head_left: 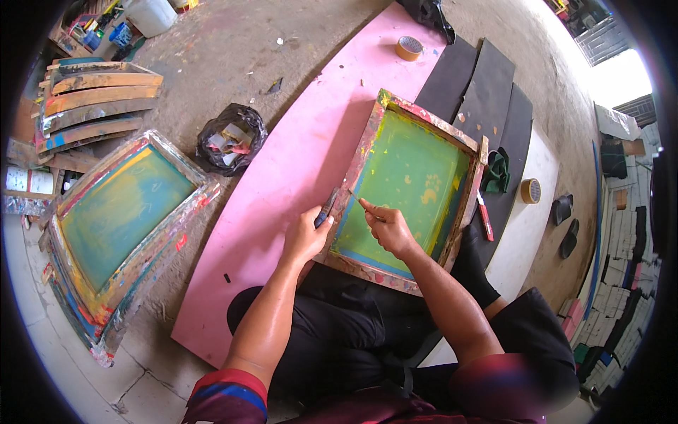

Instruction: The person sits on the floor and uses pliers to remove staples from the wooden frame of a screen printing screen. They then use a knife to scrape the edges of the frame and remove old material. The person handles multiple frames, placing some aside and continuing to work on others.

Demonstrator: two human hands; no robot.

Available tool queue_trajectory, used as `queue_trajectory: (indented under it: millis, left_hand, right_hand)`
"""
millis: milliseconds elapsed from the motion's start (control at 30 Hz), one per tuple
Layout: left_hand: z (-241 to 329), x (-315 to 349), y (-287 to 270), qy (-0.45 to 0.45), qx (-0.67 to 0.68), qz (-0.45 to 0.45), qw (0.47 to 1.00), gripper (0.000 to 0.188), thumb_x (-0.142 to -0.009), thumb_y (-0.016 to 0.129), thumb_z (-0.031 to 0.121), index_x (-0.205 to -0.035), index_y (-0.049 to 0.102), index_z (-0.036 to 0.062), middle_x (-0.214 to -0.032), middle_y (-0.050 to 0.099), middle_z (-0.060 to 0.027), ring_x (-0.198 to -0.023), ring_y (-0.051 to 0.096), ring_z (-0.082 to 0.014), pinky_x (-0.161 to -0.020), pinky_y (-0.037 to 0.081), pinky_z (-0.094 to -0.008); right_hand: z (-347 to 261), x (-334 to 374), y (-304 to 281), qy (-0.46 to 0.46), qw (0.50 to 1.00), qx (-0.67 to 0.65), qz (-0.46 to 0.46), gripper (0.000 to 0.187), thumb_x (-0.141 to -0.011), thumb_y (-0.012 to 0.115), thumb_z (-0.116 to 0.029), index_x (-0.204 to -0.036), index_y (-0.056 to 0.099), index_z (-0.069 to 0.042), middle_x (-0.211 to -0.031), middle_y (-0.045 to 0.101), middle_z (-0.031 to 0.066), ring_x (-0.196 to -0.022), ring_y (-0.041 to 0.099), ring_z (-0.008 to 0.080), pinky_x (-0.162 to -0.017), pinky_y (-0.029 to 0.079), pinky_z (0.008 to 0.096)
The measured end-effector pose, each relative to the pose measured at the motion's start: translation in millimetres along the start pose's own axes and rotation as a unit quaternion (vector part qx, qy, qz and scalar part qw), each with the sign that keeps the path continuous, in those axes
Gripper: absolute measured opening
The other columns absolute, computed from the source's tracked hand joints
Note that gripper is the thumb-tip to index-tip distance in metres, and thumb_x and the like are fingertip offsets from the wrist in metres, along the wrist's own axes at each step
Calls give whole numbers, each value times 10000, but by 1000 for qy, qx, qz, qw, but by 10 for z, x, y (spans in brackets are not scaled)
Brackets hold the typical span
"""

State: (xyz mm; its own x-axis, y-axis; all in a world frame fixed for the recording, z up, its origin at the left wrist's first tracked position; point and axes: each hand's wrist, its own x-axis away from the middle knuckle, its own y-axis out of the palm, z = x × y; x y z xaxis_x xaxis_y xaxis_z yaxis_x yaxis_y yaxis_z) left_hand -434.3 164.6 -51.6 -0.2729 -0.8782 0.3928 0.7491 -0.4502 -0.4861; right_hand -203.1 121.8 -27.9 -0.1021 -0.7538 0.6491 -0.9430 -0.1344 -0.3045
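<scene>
Head view | your left hand grips a blue tool at the frame edge | right hand pinches a stick on the mesh | step: likely scraping; next needs light strokes.

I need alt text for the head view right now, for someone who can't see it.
Seen from above, a seated person steadies a wooden printing frame with green mesh on a pink board; the left hand grips a dark tool at the frame's edge and the right hand holds a thin stick against the mesh. More frames lie stacked to the left, tape rolls beyond.
</scene>
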Motion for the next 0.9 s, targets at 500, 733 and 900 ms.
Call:
queue_trajectory:
  millis: [500,733,900]
  left_hand:
    - [15,-16,5,-18,3,-12,1000,244,-1000,733,269,-1125,732,60,-827,717,-187,-790,719,-403,-720,528,-497]
    - [43,4,-20,2,22,6,1000,246,-1000,740,252,-1102,727,29,-801,689,-160,-758,664,-324,-706,512,-469]
    - [-68,-20,19,-10,39,-2,999,254,-993,742,264,-1056,700,21,-799,686,-202,-768,698,-404,-716,515,-503]
  right_hand:
    - [374,-216,27,-274,953,99,81,440,-1144,607,-250,-1570,618,-139,-683,494,-42,-521,367,59,-483,352,272]
    - [0,-85,-220,61,975,-184,-108,434,-1137,610,-278,-1538,644,-114,-706,573,-16,-553,499,103,-556,476,315]
    - [40,-221,-63,-71,995,-55,-34,453,-1156,580,-273,-1600,583,-181,-685,517,-30,-505,402,65,-456,361,270]
